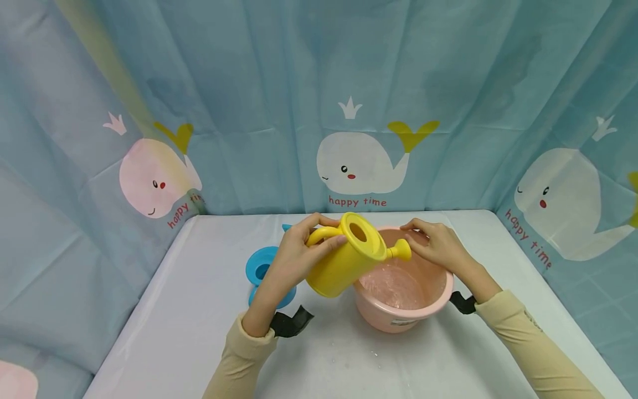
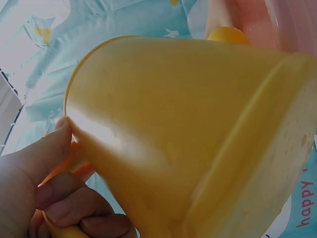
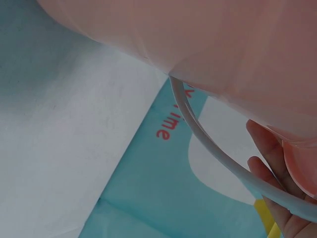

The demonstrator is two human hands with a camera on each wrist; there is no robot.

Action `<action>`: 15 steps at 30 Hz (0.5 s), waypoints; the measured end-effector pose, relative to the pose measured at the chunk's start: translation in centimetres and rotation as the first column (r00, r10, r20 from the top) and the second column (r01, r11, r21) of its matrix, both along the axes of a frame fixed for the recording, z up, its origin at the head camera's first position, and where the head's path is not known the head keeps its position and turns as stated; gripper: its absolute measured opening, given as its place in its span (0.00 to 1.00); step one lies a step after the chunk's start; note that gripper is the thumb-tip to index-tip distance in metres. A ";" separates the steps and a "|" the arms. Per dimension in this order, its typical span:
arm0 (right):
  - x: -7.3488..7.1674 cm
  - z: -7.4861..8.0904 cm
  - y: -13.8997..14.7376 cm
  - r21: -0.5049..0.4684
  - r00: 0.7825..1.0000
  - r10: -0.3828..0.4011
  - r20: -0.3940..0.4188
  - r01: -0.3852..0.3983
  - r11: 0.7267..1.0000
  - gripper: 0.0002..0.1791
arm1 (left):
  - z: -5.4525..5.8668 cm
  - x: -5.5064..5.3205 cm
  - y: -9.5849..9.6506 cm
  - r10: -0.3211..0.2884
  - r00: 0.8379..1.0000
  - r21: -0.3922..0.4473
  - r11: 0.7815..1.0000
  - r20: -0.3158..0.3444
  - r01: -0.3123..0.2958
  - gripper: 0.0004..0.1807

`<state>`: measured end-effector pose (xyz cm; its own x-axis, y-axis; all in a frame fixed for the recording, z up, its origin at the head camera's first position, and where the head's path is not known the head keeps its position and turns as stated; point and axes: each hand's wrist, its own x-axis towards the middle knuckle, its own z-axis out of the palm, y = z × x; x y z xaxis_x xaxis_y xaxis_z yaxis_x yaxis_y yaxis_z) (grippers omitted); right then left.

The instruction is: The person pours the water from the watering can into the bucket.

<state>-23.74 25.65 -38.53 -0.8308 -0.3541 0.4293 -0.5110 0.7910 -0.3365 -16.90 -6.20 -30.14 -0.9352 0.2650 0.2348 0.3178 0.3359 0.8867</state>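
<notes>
My left hand (image 1: 299,255) grips the handle of a yellow watering can (image 1: 341,263), fingers curled round it and the thumb against the can's upper edge. The can is tilted to the right, its spout head (image 1: 400,250) over a pink bucket (image 1: 366,299). Clear liquid appears to lie in the bucket's bottom. My right hand (image 1: 435,244) holds the bucket's far right rim, thumb inside. In the right wrist view its fingers (image 3: 270,148) show outside the bucket, close to a pale curved carrying handle (image 3: 218,153). The left wrist view is filled mostly by the can's side (image 2: 163,124).
A blue plastic toy with round, funnel-like parts (image 1: 259,266) lies left of the can, partly behind my left forearm. Small drops dot the white tabletop (image 1: 349,366) in front of the bucket. A blue curtain with whale prints (image 1: 269,111) surrounds the table's back and sides.
</notes>
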 end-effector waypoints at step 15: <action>0.1 0.2 -0.1 -0.006 1.000 0.001 0.016 -0.001 1.000 0.08 | -0.1 -0.1 -0.2 -0.024 0.999 0.008 1.000 -0.033 0.024 0.15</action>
